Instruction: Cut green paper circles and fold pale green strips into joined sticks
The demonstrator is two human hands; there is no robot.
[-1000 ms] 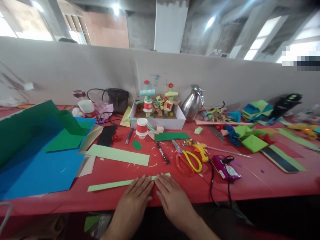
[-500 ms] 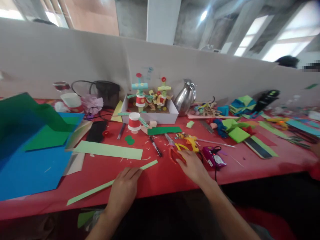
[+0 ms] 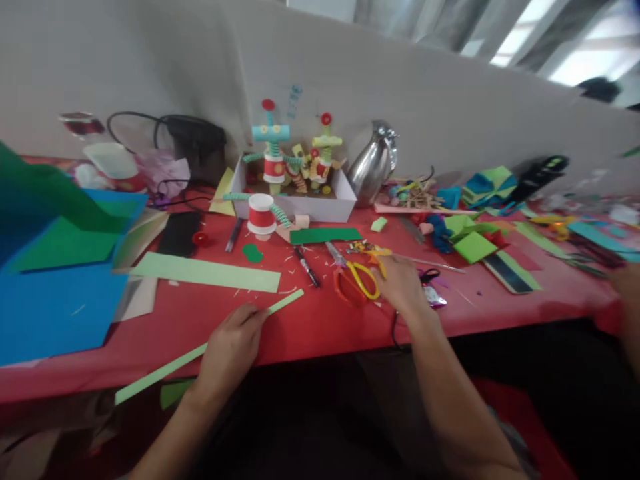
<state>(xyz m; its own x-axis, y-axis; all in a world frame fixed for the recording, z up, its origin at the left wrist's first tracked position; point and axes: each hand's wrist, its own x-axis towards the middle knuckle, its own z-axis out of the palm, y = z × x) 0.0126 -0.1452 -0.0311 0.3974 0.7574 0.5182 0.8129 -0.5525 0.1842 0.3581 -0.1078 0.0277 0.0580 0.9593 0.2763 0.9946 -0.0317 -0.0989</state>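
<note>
My left hand [image 3: 233,341] is closed on a narrow light green paper strip [image 3: 163,375], whose ends stick out on both sides. My right hand [image 3: 401,285] has its fingers around a yellow glue gun [image 3: 379,256]; the hand covers most of its handle. Just left of that hand lie scissors [image 3: 367,280] with red and yellow handles. A black marker [image 3: 307,267] rests to the left of the scissors. Beyond these is a dark green paper strip [image 3: 325,235]. A wider light green strip [image 3: 207,272] lies past my left hand.
A red and white paper cup [image 3: 261,215] with coiled paper arms stands before a white box [image 3: 320,207] of paper figures. A metal jug [image 3: 373,163] stands behind. Blue sheets [image 3: 60,313] lie left, coloured scraps [image 3: 475,250] right. Another person's hand [image 3: 627,283] shows at the right edge.
My right hand has left the scissors and moved right onto the glue gun. My left hand still holds the strip. The view has tilted downward.
</note>
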